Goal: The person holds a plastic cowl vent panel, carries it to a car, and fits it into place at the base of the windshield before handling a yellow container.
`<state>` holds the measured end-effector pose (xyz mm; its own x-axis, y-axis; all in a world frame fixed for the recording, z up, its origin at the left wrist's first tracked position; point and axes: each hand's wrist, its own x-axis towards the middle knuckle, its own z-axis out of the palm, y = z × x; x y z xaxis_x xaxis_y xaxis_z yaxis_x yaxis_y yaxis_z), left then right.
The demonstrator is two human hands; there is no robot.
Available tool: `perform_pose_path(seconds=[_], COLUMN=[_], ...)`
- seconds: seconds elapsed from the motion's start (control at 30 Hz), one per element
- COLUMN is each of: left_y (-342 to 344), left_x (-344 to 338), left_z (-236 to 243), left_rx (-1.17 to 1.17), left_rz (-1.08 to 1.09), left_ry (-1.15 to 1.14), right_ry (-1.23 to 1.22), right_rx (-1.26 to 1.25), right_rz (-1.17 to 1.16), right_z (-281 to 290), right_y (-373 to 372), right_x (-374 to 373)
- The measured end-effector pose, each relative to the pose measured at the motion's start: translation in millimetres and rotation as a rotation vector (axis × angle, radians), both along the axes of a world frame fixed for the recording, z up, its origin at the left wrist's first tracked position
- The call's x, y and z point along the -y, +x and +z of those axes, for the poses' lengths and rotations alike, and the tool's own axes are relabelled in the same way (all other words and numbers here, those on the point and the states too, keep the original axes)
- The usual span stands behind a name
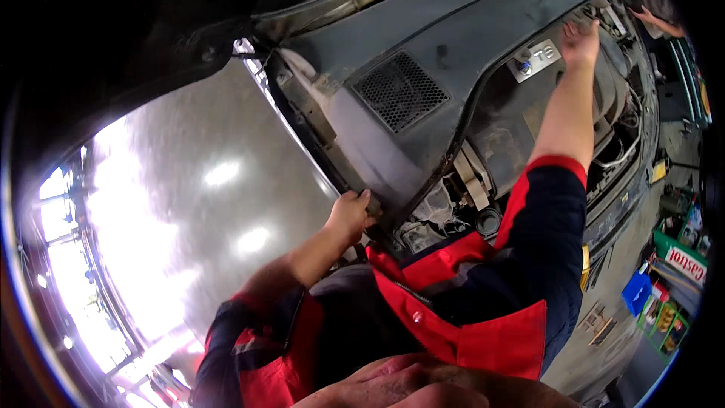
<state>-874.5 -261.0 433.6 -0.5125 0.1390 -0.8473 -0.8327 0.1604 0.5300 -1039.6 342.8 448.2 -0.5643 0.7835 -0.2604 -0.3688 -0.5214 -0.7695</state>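
Observation:
A wide dark grey plastic cowl panel (461,38) with a honeycomb grille (402,91) lies slantwise across the rear of a car's engine bay. My left hand (351,215) is closed at the panel's near left corner, beside the fender edge; its fingertips are partly hidden. With my right arm stretched far out over the engine cover (521,117), my right hand (580,41) has its fingers bent at the panel's front edge, palm partly showing. A silver badge plate (535,60) sits on the engine cover just left of that hand.
Hoses and a round black cap (488,221) are near my chest. To the left, a shiny metal edge (291,125) borders the grey floor (226,136). Another person's hand (655,21) shows at far right. Green crates (668,325) with bottles and a blue container (637,292) stand at lower right.

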Motion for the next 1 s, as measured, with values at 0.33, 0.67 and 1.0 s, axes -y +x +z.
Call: perform_pose_path(seconds=[0.33,0.67,1.0], left_y=[33.5,24.6,-22.7], left_x=[-22.0,-1.4,47.0], left_z=[45.7,122.7,107.1], left_rx=[-0.040,-0.032,-0.209], left_rz=[-0.213,-0.300,-1.026], left_ry=[-0.135,0.157,0.339], right_ry=[0.662,-0.140,-0.026], right_rx=[0.564,-0.152,-0.042], right_rz=[0.236,0.567,0.282], right_z=[-2.8,100.2,106.1], right_y=[142.8,228.2,228.1], right_x=[248.0,396.8,427.8])
